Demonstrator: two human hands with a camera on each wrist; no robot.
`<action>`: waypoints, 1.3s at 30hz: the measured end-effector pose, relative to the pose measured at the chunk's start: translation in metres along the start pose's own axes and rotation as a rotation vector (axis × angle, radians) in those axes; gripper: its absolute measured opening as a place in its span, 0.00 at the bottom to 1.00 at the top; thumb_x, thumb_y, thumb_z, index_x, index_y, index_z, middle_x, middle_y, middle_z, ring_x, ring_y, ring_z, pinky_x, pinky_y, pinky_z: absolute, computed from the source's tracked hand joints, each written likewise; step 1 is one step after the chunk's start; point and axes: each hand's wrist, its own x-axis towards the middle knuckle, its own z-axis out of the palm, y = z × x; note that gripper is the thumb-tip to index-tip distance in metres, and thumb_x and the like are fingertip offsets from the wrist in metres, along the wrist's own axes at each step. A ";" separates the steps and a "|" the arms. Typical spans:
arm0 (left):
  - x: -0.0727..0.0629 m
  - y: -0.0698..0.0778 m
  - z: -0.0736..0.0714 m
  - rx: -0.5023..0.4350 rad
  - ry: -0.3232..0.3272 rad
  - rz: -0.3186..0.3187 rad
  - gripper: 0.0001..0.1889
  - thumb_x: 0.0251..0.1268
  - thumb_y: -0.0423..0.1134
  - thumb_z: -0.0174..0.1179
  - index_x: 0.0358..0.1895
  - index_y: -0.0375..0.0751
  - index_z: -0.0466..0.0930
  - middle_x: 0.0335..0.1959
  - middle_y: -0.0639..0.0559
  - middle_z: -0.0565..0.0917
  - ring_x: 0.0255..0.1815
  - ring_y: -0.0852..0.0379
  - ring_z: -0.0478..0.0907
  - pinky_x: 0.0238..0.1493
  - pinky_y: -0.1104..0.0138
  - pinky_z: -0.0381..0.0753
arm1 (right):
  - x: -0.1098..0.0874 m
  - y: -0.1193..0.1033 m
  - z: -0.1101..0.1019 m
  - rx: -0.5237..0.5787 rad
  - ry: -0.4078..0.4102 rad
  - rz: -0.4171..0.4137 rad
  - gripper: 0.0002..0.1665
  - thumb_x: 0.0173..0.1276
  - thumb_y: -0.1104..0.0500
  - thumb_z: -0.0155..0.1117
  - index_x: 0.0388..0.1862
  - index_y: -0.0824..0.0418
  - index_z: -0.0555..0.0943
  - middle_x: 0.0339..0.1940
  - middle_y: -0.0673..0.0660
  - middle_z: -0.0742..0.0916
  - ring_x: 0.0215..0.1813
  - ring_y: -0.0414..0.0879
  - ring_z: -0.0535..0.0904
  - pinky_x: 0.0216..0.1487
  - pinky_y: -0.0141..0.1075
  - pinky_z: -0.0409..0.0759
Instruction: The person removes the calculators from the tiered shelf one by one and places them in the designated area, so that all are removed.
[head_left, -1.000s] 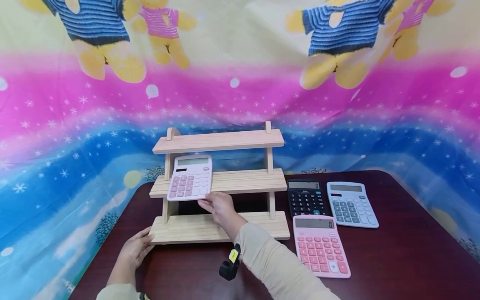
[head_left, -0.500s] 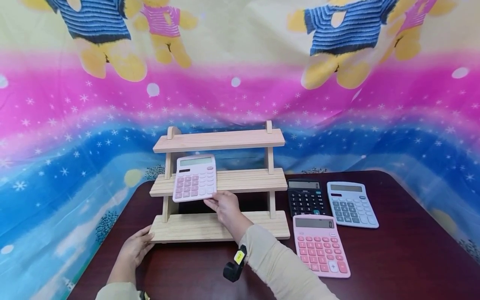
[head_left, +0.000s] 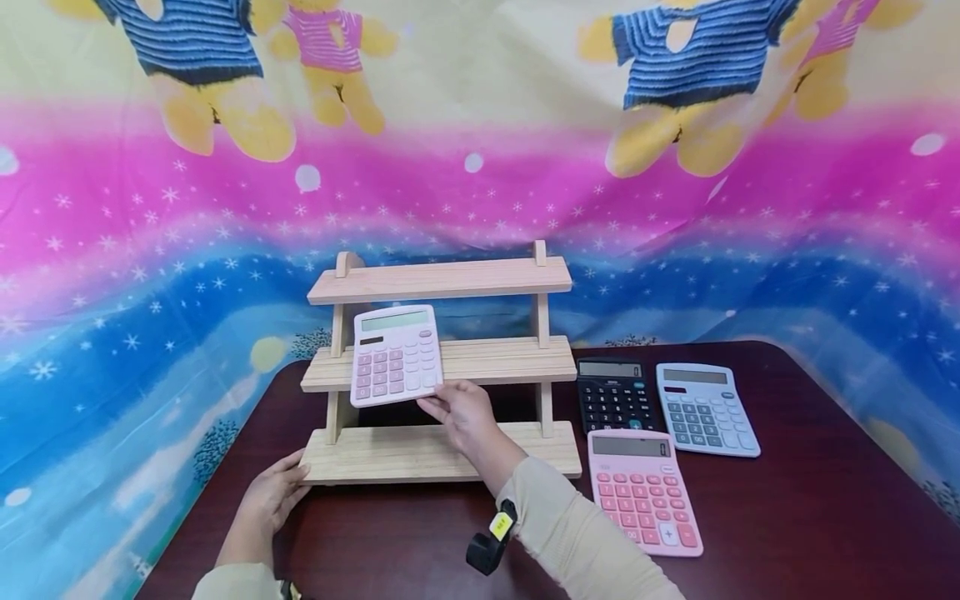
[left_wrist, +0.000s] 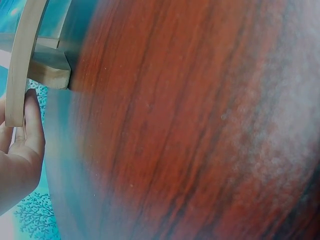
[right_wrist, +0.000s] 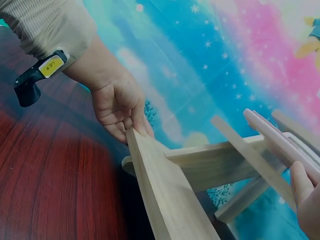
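A pale pink and white calculator leans at a tilt in front of the middle tier of a three-tier wooden display rack. My right hand pinches it by its lower right corner, and its screen faces me. In the right wrist view the calculator appears edge-on above the tiers. At the rack's lower left, my left hand grips the end of the bottom board. The left wrist view shows the thumb and fingers of that hand on either side of the board.
Right of the rack, a black calculator, a light blue calculator and a pink calculator lie on the dark red table. The pink one overlaps the black one's lower edge in this view. A printed cloth hangs behind.
The pale pink calculator has shifted slightly right along the middle tier, with my right hand still pinching its corner. My left hand has stayed on the bottom board.
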 end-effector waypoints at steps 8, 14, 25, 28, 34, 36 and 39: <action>0.002 -0.002 -0.001 -0.007 -0.001 -0.009 0.32 0.61 0.35 0.52 0.66 0.36 0.48 0.63 0.30 0.50 0.32 0.72 0.71 0.38 0.75 0.72 | -0.010 -0.010 -0.007 -0.005 -0.040 -0.005 0.08 0.60 0.77 0.46 0.24 0.69 0.67 0.28 0.61 0.76 0.25 0.44 0.74 0.42 0.43 0.75; 0.001 -0.001 0.000 -0.018 -0.007 -0.004 0.32 0.61 0.35 0.52 0.65 0.35 0.48 0.63 0.30 0.50 0.32 0.71 0.71 0.38 0.75 0.72 | -0.017 -0.018 -0.012 0.000 -0.058 -0.012 0.08 0.59 0.77 0.45 0.25 0.69 0.68 0.28 0.60 0.77 0.26 0.45 0.75 0.42 0.43 0.74; -0.004 0.003 0.000 -0.026 -0.029 0.003 0.32 0.61 0.36 0.52 0.65 0.34 0.47 0.62 0.29 0.49 0.33 0.70 0.71 0.38 0.75 0.72 | -0.031 -0.034 -0.024 -0.002 -0.078 -0.021 0.04 0.60 0.77 0.45 0.31 0.73 0.68 0.30 0.61 0.79 0.29 0.46 0.78 0.45 0.44 0.72; -0.004 0.003 -0.001 -0.024 -0.032 0.005 0.32 0.61 0.36 0.51 0.65 0.34 0.47 0.62 0.28 0.49 0.34 0.70 0.71 0.38 0.75 0.72 | -0.035 -0.039 -0.028 -0.004 -0.077 -0.027 0.05 0.60 0.77 0.44 0.31 0.73 0.69 0.30 0.61 0.80 0.30 0.46 0.78 0.44 0.44 0.73; -0.001 0.000 -0.002 -0.017 -0.028 0.004 0.32 0.62 0.36 0.51 0.66 0.35 0.47 0.62 0.29 0.50 0.35 0.70 0.70 0.38 0.75 0.71 | -0.042 -0.049 -0.037 0.005 -0.079 -0.051 0.07 0.60 0.77 0.44 0.28 0.70 0.70 0.31 0.61 0.80 0.31 0.47 0.78 0.44 0.43 0.73; -0.001 0.000 -0.001 -0.019 -0.028 0.003 0.32 0.62 0.35 0.50 0.66 0.35 0.47 0.62 0.29 0.50 0.35 0.69 0.70 0.37 0.75 0.71 | -0.044 -0.053 -0.040 0.007 -0.080 -0.056 0.08 0.60 0.77 0.44 0.27 0.70 0.71 0.31 0.61 0.80 0.32 0.47 0.78 0.43 0.43 0.73; -0.003 0.001 -0.001 -0.017 -0.029 0.003 0.31 0.62 0.35 0.50 0.66 0.34 0.47 0.62 0.28 0.50 0.36 0.68 0.71 0.37 0.76 0.72 | -0.048 -0.058 -0.044 -0.001 -0.080 -0.065 0.09 0.60 0.77 0.44 0.27 0.69 0.71 0.32 0.61 0.79 0.32 0.47 0.78 0.43 0.43 0.74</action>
